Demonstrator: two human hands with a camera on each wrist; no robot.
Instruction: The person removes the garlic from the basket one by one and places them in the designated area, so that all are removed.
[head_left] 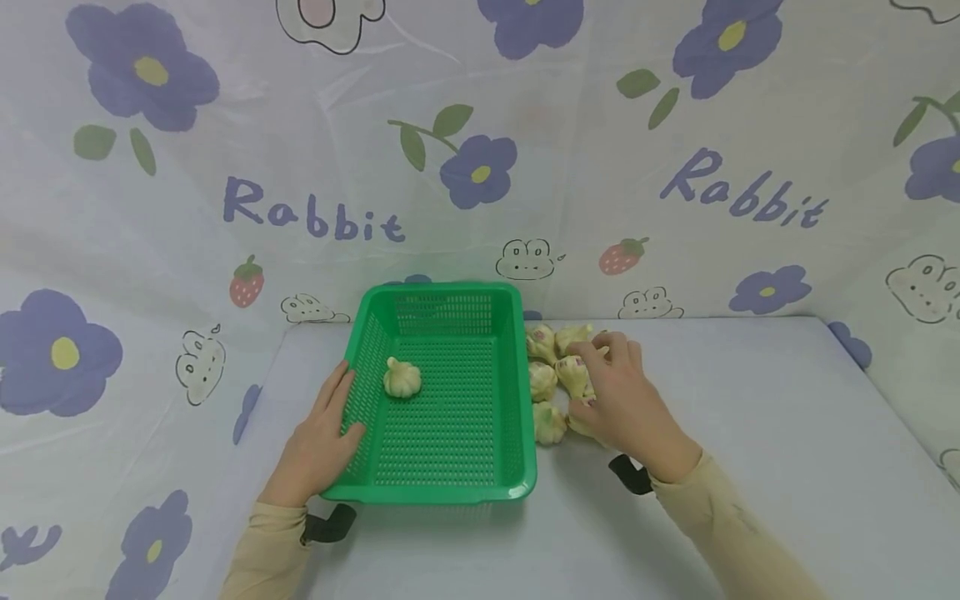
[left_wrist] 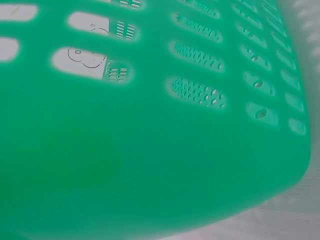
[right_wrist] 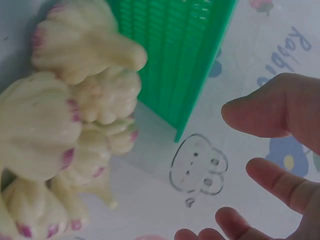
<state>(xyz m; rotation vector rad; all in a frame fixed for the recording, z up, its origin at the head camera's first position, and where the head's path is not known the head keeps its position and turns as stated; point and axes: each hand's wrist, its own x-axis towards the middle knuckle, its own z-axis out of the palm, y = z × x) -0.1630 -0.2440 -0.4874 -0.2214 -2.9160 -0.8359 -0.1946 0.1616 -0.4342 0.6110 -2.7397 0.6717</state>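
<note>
A green plastic basket [head_left: 435, 497] with slotted walls stands on the table, one garlic bulb [head_left: 402, 378] lying inside toward its left. At the left rim, my left hand [head_left: 318, 446] holds the basket, thumb over the edge and fingers along the side. The left wrist view shows only the basket's wall [left_wrist: 150, 165] up close. Right of the basket several garlic bulbs [head_left: 550, 423] lie bunched together. Over that bunch hovers my right hand [head_left: 622, 400], partly covering it. In the right wrist view its thumb [right_wrist: 265, 112] and fingers are spread apart, with nothing between them.
A white table [head_left: 757, 450] carries the basket and the garlic. Behind it hangs a white cloth [head_left: 570, 150] printed with flowers, rabbits and strawberries. Dark straps [head_left: 630, 475] sit at both wrists.
</note>
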